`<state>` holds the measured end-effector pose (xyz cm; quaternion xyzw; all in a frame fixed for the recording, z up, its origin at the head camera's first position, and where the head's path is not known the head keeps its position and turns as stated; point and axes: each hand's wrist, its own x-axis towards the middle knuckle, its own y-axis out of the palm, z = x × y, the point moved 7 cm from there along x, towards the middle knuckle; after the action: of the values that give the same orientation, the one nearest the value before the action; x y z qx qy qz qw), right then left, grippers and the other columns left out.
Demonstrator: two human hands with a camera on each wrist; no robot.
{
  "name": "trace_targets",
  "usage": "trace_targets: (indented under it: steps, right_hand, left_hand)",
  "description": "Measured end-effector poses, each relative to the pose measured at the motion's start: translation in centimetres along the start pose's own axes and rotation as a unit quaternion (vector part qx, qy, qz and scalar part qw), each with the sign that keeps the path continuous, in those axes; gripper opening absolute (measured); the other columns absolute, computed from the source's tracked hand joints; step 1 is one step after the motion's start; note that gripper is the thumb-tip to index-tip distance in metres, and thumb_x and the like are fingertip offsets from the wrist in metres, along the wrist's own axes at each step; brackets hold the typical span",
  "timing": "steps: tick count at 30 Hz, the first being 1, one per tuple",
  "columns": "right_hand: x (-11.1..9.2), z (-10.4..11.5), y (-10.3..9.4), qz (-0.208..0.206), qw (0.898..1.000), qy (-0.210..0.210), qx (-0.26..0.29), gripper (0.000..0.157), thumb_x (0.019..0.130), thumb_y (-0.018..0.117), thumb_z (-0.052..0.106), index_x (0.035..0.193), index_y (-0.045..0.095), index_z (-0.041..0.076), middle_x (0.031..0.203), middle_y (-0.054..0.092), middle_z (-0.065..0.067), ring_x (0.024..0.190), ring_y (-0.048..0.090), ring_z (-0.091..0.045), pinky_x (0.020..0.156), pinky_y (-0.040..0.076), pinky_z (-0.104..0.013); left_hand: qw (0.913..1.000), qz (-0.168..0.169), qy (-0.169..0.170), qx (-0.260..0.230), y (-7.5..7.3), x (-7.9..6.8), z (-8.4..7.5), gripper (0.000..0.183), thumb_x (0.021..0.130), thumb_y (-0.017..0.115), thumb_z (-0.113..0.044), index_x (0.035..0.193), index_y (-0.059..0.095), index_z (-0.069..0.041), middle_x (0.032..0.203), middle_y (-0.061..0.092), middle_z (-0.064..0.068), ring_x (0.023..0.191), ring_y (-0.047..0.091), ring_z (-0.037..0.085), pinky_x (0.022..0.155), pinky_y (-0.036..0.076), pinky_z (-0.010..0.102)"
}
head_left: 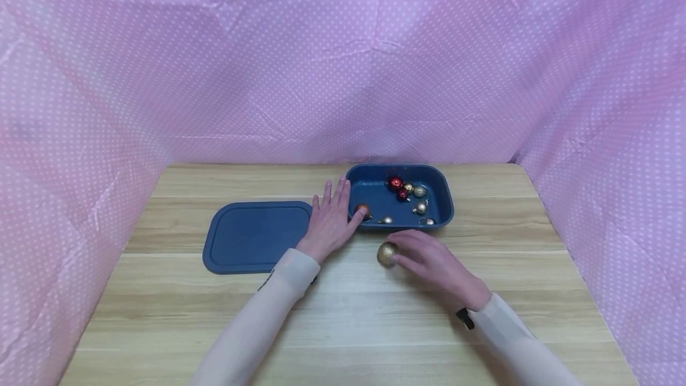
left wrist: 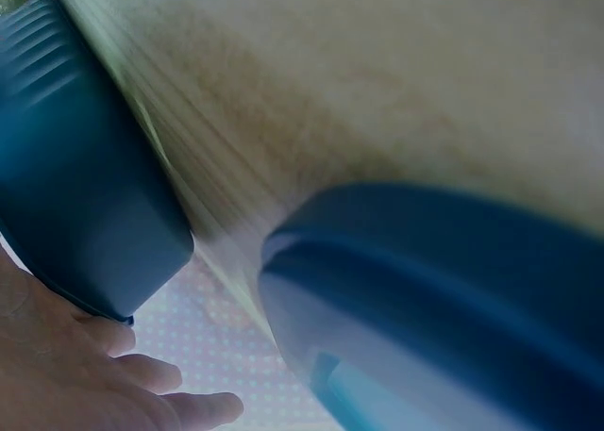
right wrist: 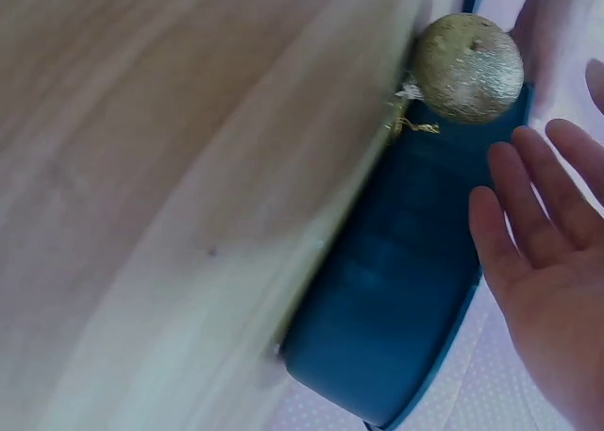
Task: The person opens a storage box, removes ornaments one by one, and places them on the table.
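Note:
My left hand (head_left: 330, 225) spreads its fingers over the left rim of a blue rectangular box (head_left: 370, 191). Its thumb reaches over the rim beside an orange ornament ball (head_left: 362, 211) inside; contact with that ball cannot be told. Just in front of the box is a glittery gold ornament ball (right wrist: 469, 68) with a small string loop. My right hand (head_left: 431, 261) is at that ball's right, fingers extended loosely. The thumb is close to the ball in the head view, while the right wrist view shows the fingers apart from it.
Inside the box lie red ornament balls (head_left: 395, 183) and several small gold ones (head_left: 420, 192). A flat blue lid (head_left: 257, 237) lies left of the box on the wooden table (head_left: 343, 326). Pink dotted cloth (head_left: 343, 76) hangs around the back and sides.

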<state>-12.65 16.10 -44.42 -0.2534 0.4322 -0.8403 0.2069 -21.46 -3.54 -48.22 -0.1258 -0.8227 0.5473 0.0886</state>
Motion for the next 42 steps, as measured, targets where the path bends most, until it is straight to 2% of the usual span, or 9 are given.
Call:
trace_targets:
  steps: [5, 14, 22, 25, 32, 38, 42]
  right_hand:
    - [0.1, 0.5, -1.2, -0.049, 0.999, -0.023, 0.006, 0.033, 0.089, 0.081, 0.013, 0.121, 0.074, 0.007, 0.119, 0.074, -0.004, 0.113, 0.068, -0.023, 0.096, 0.055, -0.045]
    - [0.6, -0.1, -2.6, -0.095, 0.995, -0.008, 0.024, 0.028, 0.089, 0.081, 0.009, 0.117, 0.077, 0.01, 0.114, 0.076, -0.001, 0.108, 0.07, -0.022, 0.093, 0.056, -0.045]
    - [1.5, -1.1, -3.4, -0.122, 0.992, -0.009, 0.028, 0.025, 0.089, 0.08, 0.006, 0.114, 0.078, 0.01, 0.111, 0.076, -0.001, 0.105, 0.071, -0.02, 0.094, 0.053, -0.029]
    - [2.0, -1.5, -3.6, -0.124, 0.992, -0.008, 0.028, 0.024, 0.09, 0.08, 0.006, 0.113, 0.078, 0.01, 0.11, 0.076, -0.001, 0.104, 0.071, -0.02, 0.093, 0.054, -0.031]
    - [3.2, -2.6, -4.0, -0.115, 0.993, 0.002, 0.021, 0.022, 0.092, 0.078, 0.01, 0.115, 0.078, 0.009, 0.112, 0.077, -0.005, 0.107, 0.072, -0.025, 0.09, 0.057, -0.046]
    - [4.3, -3.1, -4.1, -0.113, 0.993, -0.002, 0.018, 0.024, 0.092, 0.078, 0.01, 0.116, 0.077, 0.008, 0.113, 0.076, -0.006, 0.105, 0.072, -0.024, 0.084, 0.058, -0.045]
    - [4.9, -3.3, -3.8, -0.089, 0.996, 0.013, 0.025, 0.027, 0.094, 0.077, 0.015, 0.12, 0.076, 0.007, 0.117, 0.075, -0.007, 0.112, 0.07, -0.027, 0.092, 0.056, -0.047]
  left_hand:
    - [1.0, -0.001, 0.0, -0.004, 0.0, -0.1, 0.0, 0.085, 0.106, 0.034, -0.064, 0.167, 0.012, -0.009, 0.174, 0.008, 0.007, 0.159, 0.003, 0.035, 0.122, 0.013, 0.065]
    - [1.0, -0.005, 0.002, -0.006, 0.0, -0.2, 0.1, 0.085, 0.106, 0.035, -0.063, 0.167, 0.013, -0.008, 0.174, 0.008, 0.008, 0.159, 0.006, 0.037, 0.122, 0.014, 0.065]
    - [1.0, -0.002, -0.004, -0.001, 0.0, -0.2, 0.0, 0.085, 0.106, 0.035, -0.063, 0.167, 0.013, -0.009, 0.174, 0.008, 0.008, 0.159, 0.007, 0.037, 0.122, 0.014, 0.065]
    - [1.0, 0.0, -0.003, 0.004, -0.1, -0.1, 0.1, 0.085, 0.106, 0.034, -0.064, 0.167, 0.012, -0.009, 0.174, 0.009, 0.008, 0.159, 0.008, 0.037, 0.122, 0.015, 0.065]
    - [0.9999, 0.015, 0.002, 0.0, -0.3, -0.1, 0.2, 0.078, 0.109, 0.024, -0.061, 0.168, 0.01, -0.011, 0.174, 0.009, 0.007, 0.159, 0.006, 0.037, 0.122, 0.012, 0.065]
    - [0.9995, 0.029, 0.011, -0.001, -0.5, -0.1, 0.5, 0.066, 0.112, 0.02, -0.05, 0.168, 0.012, -0.016, 0.174, 0.007, 0.001, 0.159, 0.006, 0.035, 0.122, 0.012, 0.066]
    - [0.9993, 0.031, 0.018, 0.005, -0.6, -0.1, 0.8, 0.062, 0.113, 0.022, -0.046, 0.168, 0.014, -0.019, 0.174, 0.008, -0.002, 0.159, 0.008, 0.035, 0.121, 0.013, 0.067]
